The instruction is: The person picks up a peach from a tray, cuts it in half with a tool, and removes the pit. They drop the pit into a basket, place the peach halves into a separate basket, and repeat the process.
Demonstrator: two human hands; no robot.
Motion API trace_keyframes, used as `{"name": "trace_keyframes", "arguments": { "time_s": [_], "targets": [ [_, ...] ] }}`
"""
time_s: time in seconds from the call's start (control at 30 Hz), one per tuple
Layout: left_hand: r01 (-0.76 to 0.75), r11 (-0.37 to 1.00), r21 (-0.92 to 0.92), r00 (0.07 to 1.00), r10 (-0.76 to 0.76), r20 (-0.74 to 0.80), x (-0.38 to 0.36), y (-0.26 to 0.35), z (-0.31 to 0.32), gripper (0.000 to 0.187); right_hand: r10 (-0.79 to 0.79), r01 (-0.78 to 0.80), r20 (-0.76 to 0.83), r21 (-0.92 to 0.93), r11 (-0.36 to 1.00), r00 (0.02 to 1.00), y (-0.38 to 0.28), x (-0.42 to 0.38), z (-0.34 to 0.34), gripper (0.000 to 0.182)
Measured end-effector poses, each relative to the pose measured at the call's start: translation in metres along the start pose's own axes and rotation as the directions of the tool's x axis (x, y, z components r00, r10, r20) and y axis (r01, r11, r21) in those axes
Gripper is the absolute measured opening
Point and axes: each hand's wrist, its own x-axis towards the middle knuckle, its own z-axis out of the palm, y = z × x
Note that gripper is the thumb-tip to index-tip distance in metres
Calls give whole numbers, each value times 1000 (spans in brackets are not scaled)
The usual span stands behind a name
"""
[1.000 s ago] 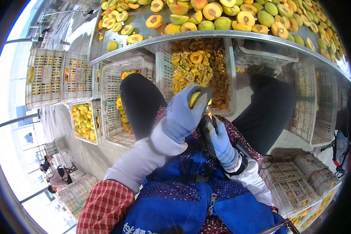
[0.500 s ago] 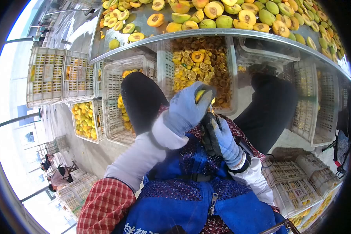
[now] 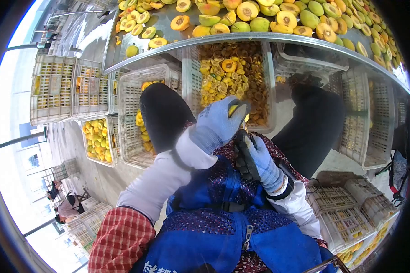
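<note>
In a blue knitted glove with a dark palm, my left hand (image 3: 218, 123) is closed around a piece of yellow fruit (image 3: 233, 110), apparently a peach. Only a little of the fruit shows between thumb and fingers. Just below it, close to the fruit, is my right hand (image 3: 256, 157), gloved the same way. Its fingers are curled, and whatever they grip is hidden. Both hands are above my lap, near the front end of a crate (image 3: 269, 104) of yellow fruit scraps and cut pieces (image 3: 230, 79).
A metal table (image 3: 168, 28) bearing halved and whole fruit (image 3: 259, 24) crosses ahead at the top. Crates stand around me: a white crate (image 3: 127, 104) by my left knee, stacked crates (image 3: 52, 88) farther left, an upright crate (image 3: 356, 118) at right. People (image 3: 70, 207) are at far left.
The two hands stay close together, with only a slight shift in the grip and the view. The fruit stays in my left hand.
</note>
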Motion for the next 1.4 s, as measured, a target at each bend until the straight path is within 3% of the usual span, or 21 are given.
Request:
{"name": "trace_keyframes", "arguments": {
  "time_s": [0.07,0.1,0.17,0.27,0.3,0.37,0.47,0.6,0.67,0.73,0.8,0.87,0.9,0.93,0.97,1.03,1.1,1.17,1.23,1.33,1.4],
  "targets": [
    [67,996,57,989,-73,131,4,-1,-4,23,206,-205,9,180,962,978,-2,0,3,35],
    [66,996,57,989,-73,131,2,1,-2,23,206,-204,10,180,962,978,-6,-1,4,35],
    [4,991,-130,998,-11,-56,-6,6,3,19,306,-315,78,293,903,949,-17,-2,7,33],
    [-47,953,-299,989,2,-151,-14,-2,15,19,327,-351,135,473,808,935,-11,-1,4,31],
    [-61,968,-244,989,26,-146,-15,-3,15,19,327,-349,131,476,807,936,-13,-2,4,31],
    [-102,969,-226,984,65,-166,-13,-2,15,19,88,-92,29,176,980,996,-17,-4,6,29],
    [-152,977,-147,978,127,-165,-12,2,10,19,267,-272,63,345,898,962,-23,-2,6,30],
    [-265,963,-45,962,261,-83,-4,-4,6,18,206,-245,141,378,893,968,-21,-4,3,31],
    [-272,962,26,958,274,-81,-2,-8,9,18,392,-424,177,520,741,903,-24,-3,2,32],
    [-277,957,89,956,283,-76,1,-10,10,19,330,-375,179,449,811,927,-7,-1,-8,29],
    [154,981,-120,953,-116,279,10,-11,2,21,268,-323,193,369,871,944,-1,-1,-10,27],
    [158,975,-153,963,-117,244,3,-13,6,21,299,-365,217,399,841,929,-5,0,-8,29],
    [57,982,-181,995,-40,96,-3,-11,10,21,300,-366,219,399,841,928,-3,1,-10,29],
    [-47,980,-193,998,37,-56,-8,-9,13,20,289,-419,329,453,787,899,-1,2,-14,28],
    [-47,980,-193,998,37,-58,-10,-5,13,20,265,-474,435,494,729,861,-2,4,-16,28],
    [-100,969,-228,985,65,-159,-13,5,11,19,282,-455,388,485,747,877,-11,0,-13,26],
    [-83,982,-168,993,67,-99,-9,2,10,19,302,-437,336,476,763,892,-24,-6,-4,25],
    [-74,992,-103,997,70,-43,1,-9,8,19,292,-296,70,385,874,954,-35,-7,8,35],
    [66,954,-291,986,-17,166,12,-24,11,21,264,-294,131,374,880,956,-31,-5,4,35],
    [176,978,-107,972,-156,173,5,1,3,18,292,-349,195,433,831,936,-23,0,1,35],
    [84,984,-159,995,-74,64,-4,0,9,19,355,-411,208,497,764,911,-24,-1,3,35]
  ]
}}
